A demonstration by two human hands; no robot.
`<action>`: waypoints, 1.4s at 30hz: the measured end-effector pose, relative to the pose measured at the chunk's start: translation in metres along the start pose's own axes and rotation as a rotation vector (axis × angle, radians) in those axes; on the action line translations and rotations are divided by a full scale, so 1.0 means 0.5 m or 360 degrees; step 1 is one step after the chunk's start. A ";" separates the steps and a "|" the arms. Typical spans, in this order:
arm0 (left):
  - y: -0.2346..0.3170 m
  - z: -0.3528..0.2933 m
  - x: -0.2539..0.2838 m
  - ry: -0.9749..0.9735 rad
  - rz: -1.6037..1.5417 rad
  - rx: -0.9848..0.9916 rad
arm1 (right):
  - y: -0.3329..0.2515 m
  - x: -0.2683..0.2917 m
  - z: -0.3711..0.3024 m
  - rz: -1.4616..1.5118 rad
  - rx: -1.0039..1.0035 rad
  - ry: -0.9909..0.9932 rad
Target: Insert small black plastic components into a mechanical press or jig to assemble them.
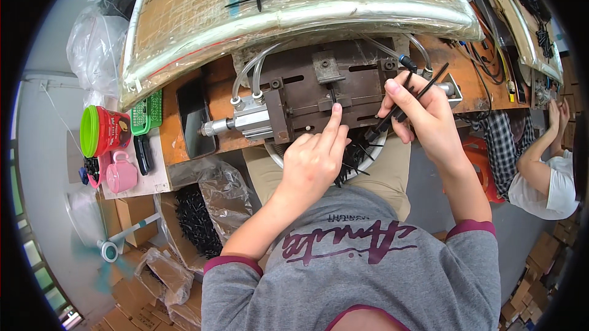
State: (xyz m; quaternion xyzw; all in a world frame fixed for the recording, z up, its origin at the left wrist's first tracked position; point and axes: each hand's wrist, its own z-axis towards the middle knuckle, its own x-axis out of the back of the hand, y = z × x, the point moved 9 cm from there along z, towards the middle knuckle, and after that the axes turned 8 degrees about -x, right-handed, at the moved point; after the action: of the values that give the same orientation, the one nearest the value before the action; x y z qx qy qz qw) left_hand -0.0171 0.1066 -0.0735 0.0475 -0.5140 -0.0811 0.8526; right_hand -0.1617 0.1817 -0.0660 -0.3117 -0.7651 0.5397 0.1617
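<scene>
The left hand [313, 162], loosely open, is apparently seating a black rod [333, 93] mid-way along the machine [307, 90]; the right hand [426, 107] grips spare rods [434, 80]. Next likely needs careful alignment.

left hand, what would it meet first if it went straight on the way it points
Probably the small dark metal block on the fixture: the left hand has its fingers right at it, perhaps already touching; depth is unclear.

Wood bench [170, 138] carries dk metal fixture [307, 93], blk flat device [195, 121] to L.
</scene>
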 end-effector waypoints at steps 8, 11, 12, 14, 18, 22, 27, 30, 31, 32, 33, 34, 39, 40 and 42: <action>-0.018 0.023 0.062 0.0278 -0.0561 0.0160 | 0.005 -0.031 0.017 0.0259 -0.0070 -0.0232; 0.009 0.034 0.105 0.0488 -0.0731 -0.0026 | 0.010 -0.064 0.024 0.0277 -0.0152 -0.0400; 0.020 0.033 0.117 0.0504 -0.0744 -0.0085 | 0.000 -0.062 0.026 0.0232 -0.0119 -0.0353; 0.021 0.026 0.126 0.0453 -0.0828 -0.0013 | -0.024 -0.055 0.032 0.0142 -0.0049 -0.0255; 0.001 -0.013 0.089 0.0380 -0.0702 0.0174 | -0.075 -0.001 0.044 0.0099 0.0334 -0.0044; -0.014 -0.015 0.012 0.0225 -0.0184 0.0115 | -0.041 -0.022 0.037 0.0311 0.0141 -0.0261; -0.013 0.002 0.005 0.0144 -0.0032 0.0075 | -0.018 -0.024 0.017 0.0395 0.0053 -0.0280; -0.015 0.006 0.013 0.0120 -0.0120 0.0104 | -0.006 -0.030 0.011 0.0436 -0.0033 -0.0335; -0.015 0.009 0.018 0.0114 -0.0159 0.0120 | 0.002 -0.035 0.013 0.0460 -0.0055 -0.0360; -0.012 0.016 0.041 0.0260 -0.0341 0.0125 | 0.009 -0.042 0.013 0.0485 -0.0077 -0.0386; -0.008 0.026 0.065 0.0405 -0.0522 0.0131 | 0.021 -0.051 0.012 0.0502 -0.0156 -0.0408; -0.008 0.027 0.083 0.0551 -0.0704 0.0137 | 0.029 -0.064 0.008 0.0551 -0.0210 -0.0502; 0.003 0.015 0.112 0.0603 -0.0852 0.0039 | 0.006 -0.074 0.010 0.0176 -0.0042 -0.0378; -0.001 0.011 0.102 0.0518 -0.0755 0.0100 | -0.011 -0.064 0.010 0.0053 0.0115 -0.0280; -0.013 -0.001 0.077 0.0351 -0.0555 0.0225 | -0.033 -0.029 0.010 -0.0129 0.0294 -0.0020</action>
State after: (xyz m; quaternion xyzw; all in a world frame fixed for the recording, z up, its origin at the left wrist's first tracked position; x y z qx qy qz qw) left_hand 0.0005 0.0932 -0.0411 0.2039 -0.4059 -0.1855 0.8714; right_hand -0.1588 0.1649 -0.0511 -0.2607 -0.7251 0.6030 0.2066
